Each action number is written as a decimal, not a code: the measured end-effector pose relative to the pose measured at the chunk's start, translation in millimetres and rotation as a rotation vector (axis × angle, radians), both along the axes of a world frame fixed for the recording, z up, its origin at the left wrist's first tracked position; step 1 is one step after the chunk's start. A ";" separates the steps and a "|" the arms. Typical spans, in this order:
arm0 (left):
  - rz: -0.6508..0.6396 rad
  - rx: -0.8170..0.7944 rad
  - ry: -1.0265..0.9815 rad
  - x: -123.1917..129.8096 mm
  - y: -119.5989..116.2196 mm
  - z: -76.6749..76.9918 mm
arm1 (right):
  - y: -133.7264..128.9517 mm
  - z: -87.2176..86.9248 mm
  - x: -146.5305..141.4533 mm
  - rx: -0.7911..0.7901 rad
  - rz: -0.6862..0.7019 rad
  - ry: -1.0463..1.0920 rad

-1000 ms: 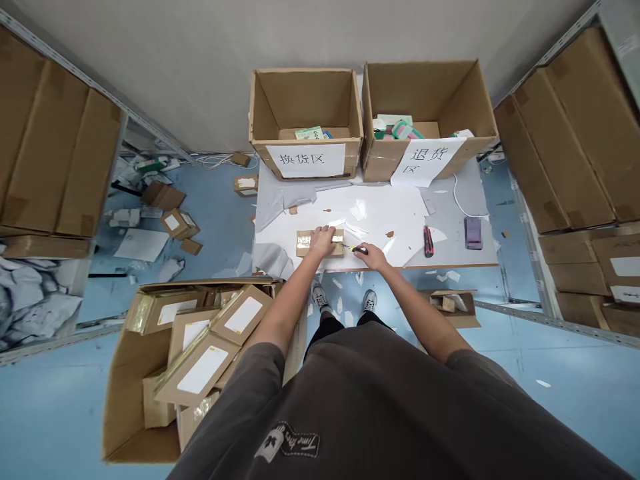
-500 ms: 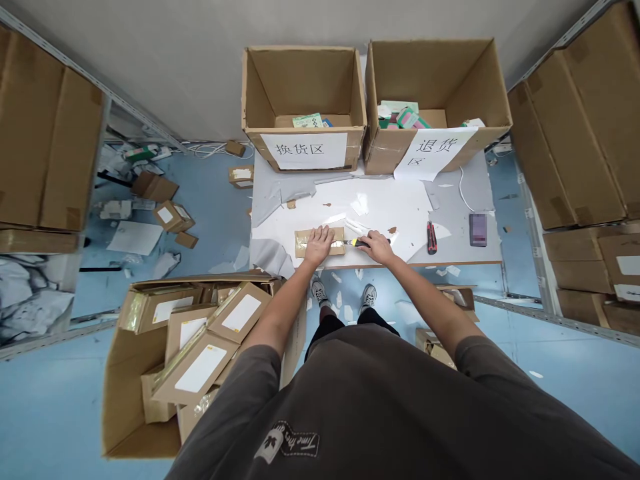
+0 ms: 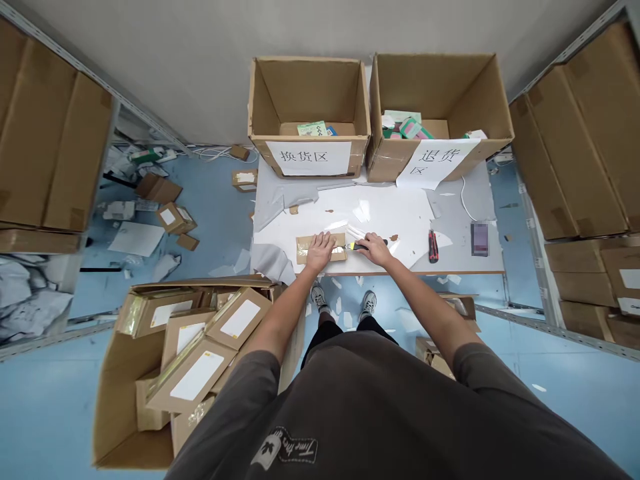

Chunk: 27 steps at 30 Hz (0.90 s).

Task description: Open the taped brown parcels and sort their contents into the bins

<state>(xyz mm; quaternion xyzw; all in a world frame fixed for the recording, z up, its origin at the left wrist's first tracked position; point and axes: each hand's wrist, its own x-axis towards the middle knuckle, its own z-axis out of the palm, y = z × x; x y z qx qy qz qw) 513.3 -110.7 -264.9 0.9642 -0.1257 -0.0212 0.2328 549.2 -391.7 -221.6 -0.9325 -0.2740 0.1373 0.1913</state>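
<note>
A small, flat cardboard box [image 3: 303, 248] with shiny tape lies near the front edge of the table. My left hand [image 3: 321, 251] rests on top of it, fingers stretched out and lying flat. My right hand [image 3: 375, 249] is closed around a black and yellow utility knife [image 3: 356, 246]. The knife points left, its blade at the box's right end; whether the blade is in the cardboard I cannot tell. Farther right on the table lies a red and black utility knife [image 3: 433, 247], touched by neither hand.
Two open cartons, left [image 3: 310, 157] and right [image 3: 453, 157], stand at the table's back with paper signs and small packages inside. A phone [image 3: 479, 240] lies at right. Paper scraps litter the table [image 3: 320, 207]. A large carton [image 3: 117, 400] of parcels stands at lower left.
The utility knife in my right hand has slid slightly left, nearer the box's right end. My left hand stays on the box. The whole view has tilted a little.
</note>
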 end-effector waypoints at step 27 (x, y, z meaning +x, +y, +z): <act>0.021 0.021 0.157 27.0 47.3 57.1 | 119.1 -9.4 -91.9 0.895 -1.244 0.714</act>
